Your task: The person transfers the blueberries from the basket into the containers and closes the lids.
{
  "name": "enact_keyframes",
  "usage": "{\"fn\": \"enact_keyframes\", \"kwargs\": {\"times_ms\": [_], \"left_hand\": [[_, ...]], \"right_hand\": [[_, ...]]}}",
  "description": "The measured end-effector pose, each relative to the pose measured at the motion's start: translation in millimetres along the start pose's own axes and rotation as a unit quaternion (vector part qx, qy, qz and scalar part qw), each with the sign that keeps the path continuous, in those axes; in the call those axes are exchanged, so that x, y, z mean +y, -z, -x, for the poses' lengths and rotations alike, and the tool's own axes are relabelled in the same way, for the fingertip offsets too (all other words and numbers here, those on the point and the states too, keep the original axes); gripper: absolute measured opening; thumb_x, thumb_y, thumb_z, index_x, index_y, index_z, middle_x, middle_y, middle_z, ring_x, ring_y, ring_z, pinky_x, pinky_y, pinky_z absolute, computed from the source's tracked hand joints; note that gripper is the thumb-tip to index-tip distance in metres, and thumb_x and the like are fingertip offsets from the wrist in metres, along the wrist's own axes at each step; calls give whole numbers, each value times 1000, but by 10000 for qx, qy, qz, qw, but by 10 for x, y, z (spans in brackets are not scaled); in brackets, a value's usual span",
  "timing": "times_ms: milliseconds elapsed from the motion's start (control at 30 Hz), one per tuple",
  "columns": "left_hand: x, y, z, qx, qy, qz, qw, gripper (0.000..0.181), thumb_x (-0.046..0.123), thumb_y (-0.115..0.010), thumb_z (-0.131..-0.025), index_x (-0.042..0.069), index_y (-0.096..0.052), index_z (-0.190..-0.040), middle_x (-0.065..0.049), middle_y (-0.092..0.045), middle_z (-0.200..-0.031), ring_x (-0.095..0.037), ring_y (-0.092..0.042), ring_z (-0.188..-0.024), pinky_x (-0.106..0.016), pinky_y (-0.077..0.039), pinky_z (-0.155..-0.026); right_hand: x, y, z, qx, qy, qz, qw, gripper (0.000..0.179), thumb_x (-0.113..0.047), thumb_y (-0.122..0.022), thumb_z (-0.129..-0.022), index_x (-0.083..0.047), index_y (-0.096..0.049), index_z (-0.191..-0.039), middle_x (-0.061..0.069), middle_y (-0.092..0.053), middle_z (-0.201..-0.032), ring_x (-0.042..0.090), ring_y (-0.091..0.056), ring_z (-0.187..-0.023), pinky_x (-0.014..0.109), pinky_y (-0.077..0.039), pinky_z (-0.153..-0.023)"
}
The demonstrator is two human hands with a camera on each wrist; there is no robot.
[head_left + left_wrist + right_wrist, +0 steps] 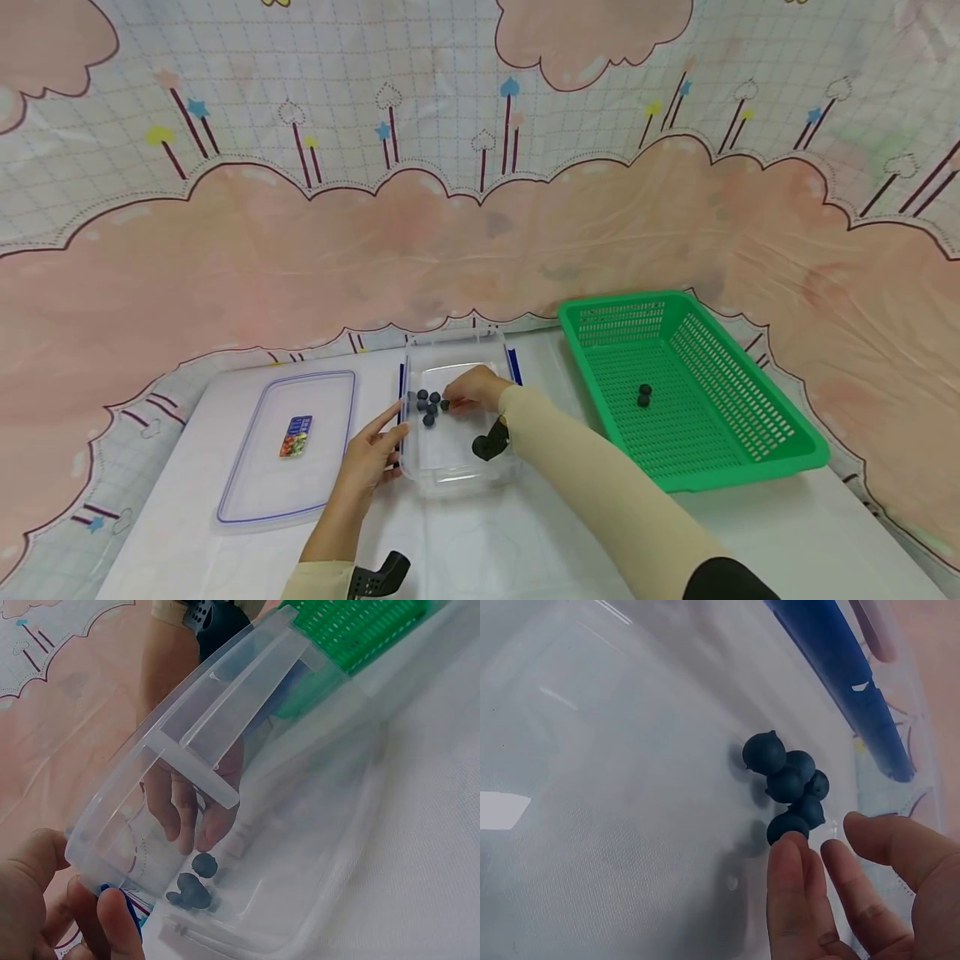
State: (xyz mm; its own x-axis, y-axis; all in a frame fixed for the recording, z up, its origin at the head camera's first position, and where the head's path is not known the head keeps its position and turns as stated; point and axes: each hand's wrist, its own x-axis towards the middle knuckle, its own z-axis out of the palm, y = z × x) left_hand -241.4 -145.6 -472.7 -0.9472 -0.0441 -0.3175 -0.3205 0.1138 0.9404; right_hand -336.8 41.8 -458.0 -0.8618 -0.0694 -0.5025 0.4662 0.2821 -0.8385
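Note:
A clear plastic box (459,443) with blue side latches stands on the table. My left hand (369,457) grips its left side, with fingertips (121,924) at the rim and blue latch in the left wrist view. Several small dark-blue balls with little nubs (764,753) lie clustered on the box floor near that side. My right hand (478,387) reaches down into the box, fingers extended. In the right wrist view, one fingertip (786,859) is right at the nearest ball (787,825), and the thumb stands apart from it.
To the right stands a green perforated basket (697,482) with two dark balls (644,395) in it. A clear lid with a blue seal (255,475) lies at the left, bearing a colourful label (296,436). A patterned cloth (375,250) hangs behind the table.

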Motion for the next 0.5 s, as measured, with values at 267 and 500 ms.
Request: {"fn": "enact_keyframes", "kwargs": {"times_ms": [267, 500], "left_hand": [[16, -17, 2, -52, 37, -66, 10000, 52, 25, -63, -96, 25, -49, -146, 0, -48, -88, -8, -46, -65, -24, -52, -58], [25, -10, -27, -80, 61, -36, 9999, 51, 24, -62, -97, 27, -48, -146, 3, -46, -82, -5, -45, -62, -22, -51, -58]], "right_hand": [[-199, 262, 259, -549, 340, -213, 9977, 29, -3, -63, -92, 12, -63, -117, 24, -62, -121, 24, -64, -92, 35, -53, -95], [-411, 1056, 467, -625, 1117, -13, 9918, 38, -7, -51, -100, 16, -48, -131, 20, -58, -117, 37, -57, -117, 39, -48, -102]]}}
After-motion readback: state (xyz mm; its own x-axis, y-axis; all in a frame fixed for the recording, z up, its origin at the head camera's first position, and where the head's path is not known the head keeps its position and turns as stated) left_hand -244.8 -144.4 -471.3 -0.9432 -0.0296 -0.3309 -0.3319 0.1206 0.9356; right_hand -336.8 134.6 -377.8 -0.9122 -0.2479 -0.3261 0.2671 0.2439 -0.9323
